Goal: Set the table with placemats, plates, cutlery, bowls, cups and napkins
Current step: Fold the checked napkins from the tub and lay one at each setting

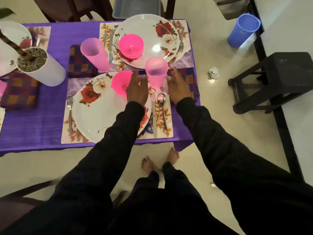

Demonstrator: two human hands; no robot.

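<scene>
A pink cup [155, 72] stands upright at the far right corner of the near placemat [79, 138]. My left hand [137, 90] and my right hand [178, 87] hover on either side of it, fingers relaxed, holding nothing. The near rose plate [94, 116] carries a pink bowl [120, 85], partly hidden by my left hand. A fork [69, 114] lies left of the plate, a knife [154, 119] and spoon [162, 106] right. A checked napkin [191, 82] lies under my right hand. The far plate [149, 24] holds another pink bowl [131, 45], beside a second pink cup [94, 54].
A white pot with a plant [42, 68] stands on the purple tablecloth [33, 129] at left, near two more checked napkins [79, 65] [18, 92]. On the floor to the right are a blue cup [243, 30], crumpled paper [213, 73] and a black stool [279, 80].
</scene>
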